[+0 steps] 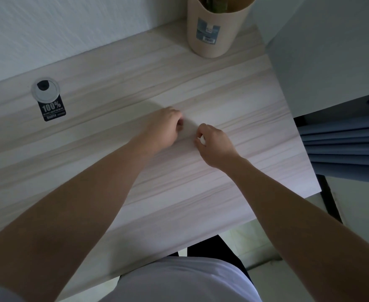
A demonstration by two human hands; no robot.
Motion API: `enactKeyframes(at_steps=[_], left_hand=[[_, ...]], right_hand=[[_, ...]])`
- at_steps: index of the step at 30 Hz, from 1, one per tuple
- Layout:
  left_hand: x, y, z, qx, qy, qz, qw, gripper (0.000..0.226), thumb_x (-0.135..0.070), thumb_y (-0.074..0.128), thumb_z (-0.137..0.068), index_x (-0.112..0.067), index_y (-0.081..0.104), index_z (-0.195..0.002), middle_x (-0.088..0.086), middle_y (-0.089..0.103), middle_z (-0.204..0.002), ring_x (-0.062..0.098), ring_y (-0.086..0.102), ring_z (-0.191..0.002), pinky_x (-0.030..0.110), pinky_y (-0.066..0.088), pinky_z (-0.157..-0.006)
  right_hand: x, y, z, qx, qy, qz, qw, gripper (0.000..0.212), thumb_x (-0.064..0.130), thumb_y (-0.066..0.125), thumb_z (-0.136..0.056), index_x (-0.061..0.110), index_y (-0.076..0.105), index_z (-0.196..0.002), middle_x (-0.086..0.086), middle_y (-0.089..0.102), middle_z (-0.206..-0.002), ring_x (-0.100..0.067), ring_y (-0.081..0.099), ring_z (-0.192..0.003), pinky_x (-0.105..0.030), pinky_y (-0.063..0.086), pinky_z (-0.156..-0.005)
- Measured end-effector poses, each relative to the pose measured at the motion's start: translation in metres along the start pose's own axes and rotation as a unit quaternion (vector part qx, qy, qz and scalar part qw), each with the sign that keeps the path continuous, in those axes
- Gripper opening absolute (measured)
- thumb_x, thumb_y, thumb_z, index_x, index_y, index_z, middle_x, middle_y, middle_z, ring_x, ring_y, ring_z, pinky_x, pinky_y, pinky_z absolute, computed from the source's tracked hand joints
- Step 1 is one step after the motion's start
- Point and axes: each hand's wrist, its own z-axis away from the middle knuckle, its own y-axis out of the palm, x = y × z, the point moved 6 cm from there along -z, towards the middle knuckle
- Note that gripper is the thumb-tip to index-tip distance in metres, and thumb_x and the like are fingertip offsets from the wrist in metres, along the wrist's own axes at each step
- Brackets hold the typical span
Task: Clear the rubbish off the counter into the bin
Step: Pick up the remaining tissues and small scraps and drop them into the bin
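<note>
Your right hand [214, 144] is curled, thumb and forefinger pinched on a small white scrap [201, 140] right at the counter [114, 182] surface. Your left hand [164, 127] sits just beside it, fingers curled under toward the palm; can't tell if it's holding anything, the fingertips are hidden. Both hands are near the middle of the counter, small gap between them, bare wood around them on all sides. The bin [214, 29], a beige tub with a blue label, stands at the back of the counter, up and right of your right hand, close to the wall [70, 29], something green inside it. Nothing lies between the hands and the bin. Right edge of the counter runs diagonally past your right wrist, near it; beyond that edge a pale panel [331, 51] at the back and blue pleated fabric [342, 144] lower down. Near edge is at your torso, floor showing below it. Far left, well apart from the hands, a round cable port [45, 90] is set in the counter with a dark tag [53, 110] reading "100%" touching its lower side. Wide open surface between that and your left forearm.
</note>
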Motion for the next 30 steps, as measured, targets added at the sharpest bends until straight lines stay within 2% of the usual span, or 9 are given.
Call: enactKeyframes(at_steps=[3, 6, 8, 12, 16, 19, 22, 25, 30], left_hand=[[-0.003, 0.0, -0.002, 0.011, -0.004, -0.027, 1.0, 0.012, -0.003, 0.06, -0.084, 0.0, 0.068, -0.092, 0.021, 0.064, -0.102, 0.036, 0.059, -0.094, 0.033, 0.037, -0.076], [-0.003, 0.002, 0.002, 0.004, -0.004, -0.049, 0.999, 0.011, -0.002, 0.059, -0.081, -0.001, 0.067, -0.089, 0.021, 0.062, -0.099, 0.04, 0.059, -0.089, 0.039, 0.043, -0.074], [-0.003, 0.003, 0.005, -0.008, -0.013, -0.064, 0.998, 0.01, -0.001, 0.058, -0.078, -0.004, 0.065, -0.085, 0.02, 0.061, -0.095, 0.041, 0.059, -0.085, 0.043, 0.049, -0.071], [-0.012, 0.004, 0.006, -0.001, -0.008, -0.068, 0.998, 0.017, 0.005, 0.054, -0.07, -0.008, 0.058, -0.079, 0.019, 0.061, -0.087, 0.041, 0.059, -0.078, 0.044, 0.049, -0.064], [-0.021, 0.003, 0.016, -0.003, 0.007, -0.051, 0.999, 0.025, 0.005, 0.052, -0.067, -0.01, 0.057, -0.088, 0.018, 0.062, -0.088, 0.041, 0.06, -0.078, 0.044, 0.049, -0.065], [-0.02, -0.004, 0.028, -0.035, 0.006, -0.012, 0.999, 0.036, 0.006, 0.052, -0.067, -0.012, 0.056, -0.098, 0.014, 0.063, -0.092, 0.037, 0.061, -0.081, 0.044, 0.051, -0.07], [-0.019, -0.017, 0.038, -0.064, 0.019, 0.0, 0.998, 0.028, 0.006, 0.051, -0.071, -0.011, 0.057, -0.093, 0.014, 0.06, -0.091, 0.036, 0.06, -0.08, 0.046, 0.051, -0.07], [-0.018, -0.032, 0.048, -0.088, 0.029, 0.0, 0.996, 0.023, 0.007, 0.051, -0.075, -0.008, 0.058, -0.09, 0.017, 0.058, -0.092, 0.038, 0.059, -0.079, 0.047, 0.05, -0.069], [-0.022, -0.057, 0.071, -0.119, 0.056, 0.008, 0.991, 0.021, 0.009, 0.048, -0.076, -0.004, 0.059, -0.089, 0.019, 0.058, -0.092, 0.037, 0.058, -0.082, 0.041, 0.046, -0.071]], right_hand=[[-0.004, -0.004, 0.002, -0.002, 0.003, 0.006, 1.0, 0.006, 0.015, 0.054, -0.093, 0.01, 0.053, -0.096, 0.001, 0.053, -0.085, -0.023, 0.049, -0.074, -0.028, 0.033, -0.061], [-0.006, -0.007, 0.004, -0.003, 0.006, 0.011, 1.0, 0.005, 0.015, 0.053, -0.093, 0.01, 0.053, -0.096, 0.001, 0.052, -0.084, -0.023, 0.049, -0.074, -0.028, 0.033, -0.061], [-0.008, -0.009, 0.006, -0.003, 0.006, 0.017, 1.0, 0.005, 0.014, 0.052, -0.092, 0.011, 0.054, -0.096, 0.001, 0.053, -0.084, -0.023, 0.051, -0.074, -0.029, 0.034, -0.061], [-0.01, -0.015, 0.012, -0.008, 0.013, 0.023, 1.0, 0.004, 0.013, 0.052, -0.091, 0.013, 0.053, -0.095, 0.001, 0.055, -0.084, -0.024, 0.052, -0.074, -0.03, 0.036, -0.059], [-0.011, -0.025, 0.019, -0.02, 0.022, 0.024, 0.999, 0.004, 0.012, 0.051, -0.091, 0.016, 0.053, -0.093, 0.003, 0.054, -0.081, -0.022, 0.052, -0.073, -0.028, 0.035, -0.055], [-0.007, -0.034, 0.025, -0.026, 0.02, 0.03, 0.999, 0.005, 0.012, 0.052, -0.09, 0.015, 0.053, -0.093, 0.001, 0.055, -0.082, -0.022, 0.052, -0.074, -0.028, 0.034, -0.056], [0.0, -0.042, 0.033, -0.036, 0.028, 0.03, 0.999, 0.006, 0.011, 0.051, -0.087, 0.014, 0.054, -0.091, -0.002, 0.058, -0.082, -0.023, 0.053, -0.073, -0.03, 0.038, -0.054], [0.007, -0.049, 0.044, -0.052, 0.037, 0.042, 0.997, 0.006, 0.011, 0.052, -0.086, 0.013, 0.054, -0.091, -0.002, 0.057, -0.078, -0.022, 0.052, -0.071, -0.028, 0.035, -0.05], [0.027, -0.059, 0.069, -0.085, 0.038, 0.055, 0.994, 0.006, 0.011, 0.052, -0.083, 0.012, 0.054, -0.089, -0.004, 0.056, -0.075, -0.024, 0.051, -0.07, -0.027, 0.033, -0.049]])
